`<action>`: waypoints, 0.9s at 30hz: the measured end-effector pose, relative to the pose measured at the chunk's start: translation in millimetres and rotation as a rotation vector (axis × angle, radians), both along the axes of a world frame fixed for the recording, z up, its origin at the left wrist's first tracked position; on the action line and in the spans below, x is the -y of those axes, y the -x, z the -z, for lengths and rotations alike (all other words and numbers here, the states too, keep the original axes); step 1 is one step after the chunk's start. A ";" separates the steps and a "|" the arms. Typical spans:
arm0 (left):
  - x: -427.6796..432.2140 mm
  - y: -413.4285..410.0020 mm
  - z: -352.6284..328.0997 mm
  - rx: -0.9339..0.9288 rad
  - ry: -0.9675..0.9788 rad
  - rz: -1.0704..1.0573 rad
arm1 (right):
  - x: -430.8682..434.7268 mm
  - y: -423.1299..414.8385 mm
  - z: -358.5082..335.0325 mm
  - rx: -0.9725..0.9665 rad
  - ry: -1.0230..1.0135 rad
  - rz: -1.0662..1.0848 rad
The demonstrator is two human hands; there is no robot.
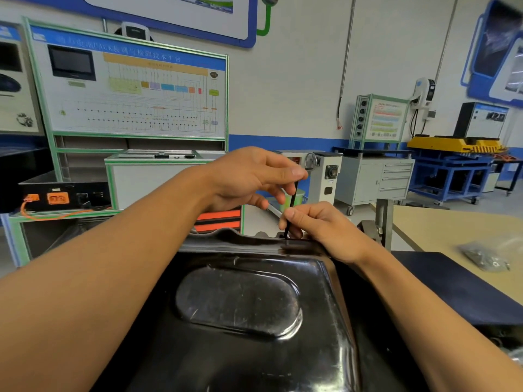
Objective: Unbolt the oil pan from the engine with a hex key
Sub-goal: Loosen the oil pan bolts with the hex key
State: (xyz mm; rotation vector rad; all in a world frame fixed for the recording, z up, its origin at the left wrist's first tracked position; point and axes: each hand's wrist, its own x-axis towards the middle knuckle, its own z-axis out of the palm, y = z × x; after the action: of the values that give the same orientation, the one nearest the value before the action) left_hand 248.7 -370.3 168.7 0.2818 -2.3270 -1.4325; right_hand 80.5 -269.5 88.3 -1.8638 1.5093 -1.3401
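The black oil pan (240,304) fills the lower middle of the view, its flange running along the far edge. A thin black hex key (291,202) stands nearly upright at the far right corner of the flange, its tip down at a bolt that my fingers hide. My left hand (249,176) pinches the top of the key from above. My right hand (319,227) pinches the lower shaft just above the flange, its heel resting on the pan's rim.
A tan worktable (452,222) lies to the right, with a clear bag of small hardware (484,256) and a dark mat (452,284). A grey metal stand post (383,222) rises behind my right hand. Training panels and cabinets stand farther back.
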 end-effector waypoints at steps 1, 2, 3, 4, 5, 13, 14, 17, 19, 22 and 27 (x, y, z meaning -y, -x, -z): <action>1.0 -0.5 0.2 0.022 -0.039 0.016 | -0.1 -0.1 -0.3 -0.002 0.000 -0.004; 2.7 -0.9 0.5 0.044 -0.082 0.034 | -0.6 -0.2 -0.5 -0.008 -0.001 -0.004; 4.8 -1.4 0.5 0.065 -0.126 0.051 | -1.1 -0.6 -0.8 -0.016 -0.001 -0.001; 7.0 -1.7 0.6 0.081 -0.161 0.065 | -1.5 -0.9 -1.1 -0.022 -0.001 0.008; 8.9 -2.4 0.4 0.095 -0.186 0.079 | -1.7 -1.2 -1.4 -0.026 0.001 0.019; 2.9 1.9 1.0 0.077 -0.074 0.074 | -5.6 -1.8 -3.7 -0.080 -0.013 0.015; -1.2 5.6 1.7 0.039 -0.025 0.010 | -5.6 -2.2 -3.7 -0.085 -0.011 0.017; -12.9 21.8 4.9 -0.149 0.269 -0.256 | -4.8 -2.3 -3.5 -0.094 -0.006 0.012; -15.3 29.9 6.7 -0.244 0.484 -0.428 | -4.7 -1.6 -3.4 -0.093 -0.008 -0.003; -12.8 32.5 6.7 -0.270 0.464 -0.568 | -4.4 -0.7 -3.1 -0.097 -0.020 -0.017; -9.5 20.1 3.0 -0.110 0.102 -0.505 | -3.8 -0.5 -2.9 -0.085 -0.021 -0.016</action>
State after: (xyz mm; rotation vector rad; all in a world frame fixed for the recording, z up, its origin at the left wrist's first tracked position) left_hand 228.6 -360.8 165.7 0.6854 -2.0345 -1.0495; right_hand 81.0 -265.7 91.1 -1.9379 1.5404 -1.2474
